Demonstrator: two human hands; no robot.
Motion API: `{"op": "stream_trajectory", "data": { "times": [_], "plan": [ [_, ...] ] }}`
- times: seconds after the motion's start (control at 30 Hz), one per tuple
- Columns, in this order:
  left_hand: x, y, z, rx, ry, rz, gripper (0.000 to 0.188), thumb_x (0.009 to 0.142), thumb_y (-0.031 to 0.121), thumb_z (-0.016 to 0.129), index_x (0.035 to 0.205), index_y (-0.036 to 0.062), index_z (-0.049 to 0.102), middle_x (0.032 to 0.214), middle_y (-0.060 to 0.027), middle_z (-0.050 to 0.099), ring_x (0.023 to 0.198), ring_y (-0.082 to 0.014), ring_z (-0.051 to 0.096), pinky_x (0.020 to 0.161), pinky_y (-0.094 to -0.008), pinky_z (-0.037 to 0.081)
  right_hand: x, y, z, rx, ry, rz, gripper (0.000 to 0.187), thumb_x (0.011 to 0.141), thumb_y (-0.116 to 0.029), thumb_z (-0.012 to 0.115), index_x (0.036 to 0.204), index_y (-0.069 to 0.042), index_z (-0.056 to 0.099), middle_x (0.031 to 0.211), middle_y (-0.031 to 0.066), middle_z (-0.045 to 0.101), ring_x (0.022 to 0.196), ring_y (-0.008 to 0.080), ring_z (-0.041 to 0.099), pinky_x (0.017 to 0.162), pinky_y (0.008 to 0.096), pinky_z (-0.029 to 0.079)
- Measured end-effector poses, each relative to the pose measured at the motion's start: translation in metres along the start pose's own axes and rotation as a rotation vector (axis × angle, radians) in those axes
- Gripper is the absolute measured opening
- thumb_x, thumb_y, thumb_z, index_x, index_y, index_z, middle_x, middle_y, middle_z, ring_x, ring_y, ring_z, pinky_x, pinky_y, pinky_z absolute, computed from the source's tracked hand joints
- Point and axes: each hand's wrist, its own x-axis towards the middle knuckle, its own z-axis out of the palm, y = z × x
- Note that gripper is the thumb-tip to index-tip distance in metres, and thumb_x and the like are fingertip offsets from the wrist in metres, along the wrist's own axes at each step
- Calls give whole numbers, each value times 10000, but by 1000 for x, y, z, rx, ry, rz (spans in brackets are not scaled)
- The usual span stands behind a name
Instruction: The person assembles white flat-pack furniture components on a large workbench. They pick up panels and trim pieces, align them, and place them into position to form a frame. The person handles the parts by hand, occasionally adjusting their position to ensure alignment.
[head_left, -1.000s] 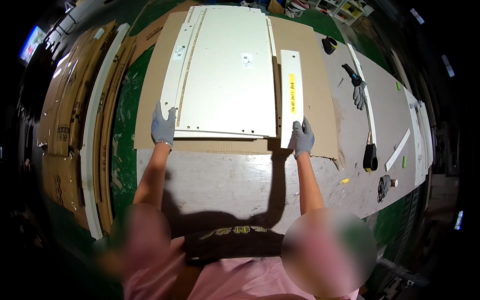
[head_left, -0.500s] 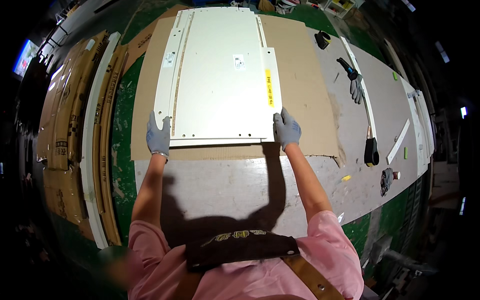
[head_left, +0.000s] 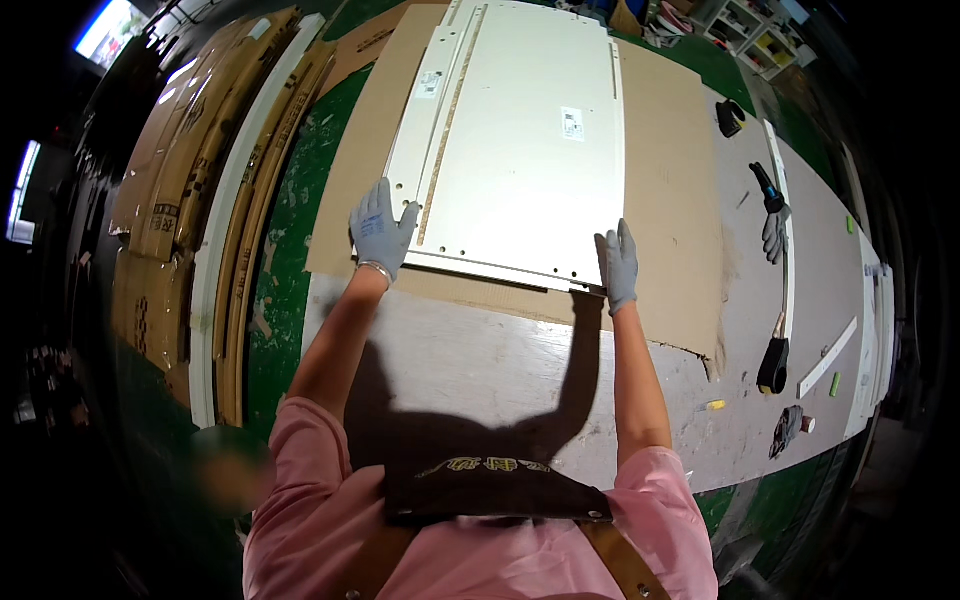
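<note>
A stack of white panels lies flat on a brown cardboard sheet [head_left: 665, 200]. The wide top panel [head_left: 520, 170] has a small white label, holes along its near edge and a groove near its left side. A narrower white panel [head_left: 422, 125] shows along the left of the stack. My left hand [head_left: 380, 228], in a grey glove, rests against the stack's near left corner, fingers outstretched and thumb apart. My right hand [head_left: 620, 265], gloved alike, stands with straight fingers along the right edge near the front corner. Its palm side is hidden from view.
Long cardboard packages [head_left: 190, 150] and a white board [head_left: 240, 190] lie on the left. On the grey board to the right are a white strip [head_left: 788, 290], a grey glove [head_left: 775, 235], a black-handled brush [head_left: 773, 365] and a yellow piece [head_left: 712, 405]. Shelves [head_left: 750, 35] stand at the back right.
The panel with the yellow strip, which stuck out on the right, no longer shows. My right hand has straightened along the edge. The whole view has swung, shifting the scene rightward.
</note>
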Motion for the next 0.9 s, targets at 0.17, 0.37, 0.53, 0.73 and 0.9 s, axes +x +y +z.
{"op": "stream_trajectory", "data": {
  "times": [0.17,0.37,0.53,0.73,0.9],
  "plan": [
    [2,-10,-5,30,26,73,586,930,426,569,1391,70,508,1399,-192,518,1292,-357,466,1084,-493,315,-18,-33,2,-161,-174,106,909,903,-438,657,1501,94,226,1558,268,271,1458,329,278,1168,372,267],
    [6,-11,-4,-66,65,197,501,915,350,619,1347,100,578,1400,-195,524,1263,-369,505,1072,-483,355,-33,-57,7,-410,-78,122,824,951,-483,550,1489,78,275,1551,265,294,1456,360,272,1190,375,224],
    [3,-7,2,-197,-6,141,467,963,228,594,1398,72,533,1435,-229,481,1299,-371,492,1042,-458,435,-34,-64,9,-385,-79,151,696,965,-438,530,1483,-13,343,1550,247,297,1453,387,254,1190,389,230],
    [6,-10,12,-16,-71,182,500,1012,357,479,1451,118,472,1495,-250,398,1359,-399,403,1113,-480,322,-43,-58,9,-467,55,44,617,967,-422,472,1425,-11,431,1502,253,375,1385,386,367,1152,429,300],
    [5,-52,15,-279,-272,107,537,1006,330,501,1479,93,415,1515,-205,380,1326,-334,467,1070,-441,423,-60,-35,58,-535,134,142,426,960,-279,476,1297,-27,541,1274,267,575,1175,414,555,1014,473,439]
  ]
}}
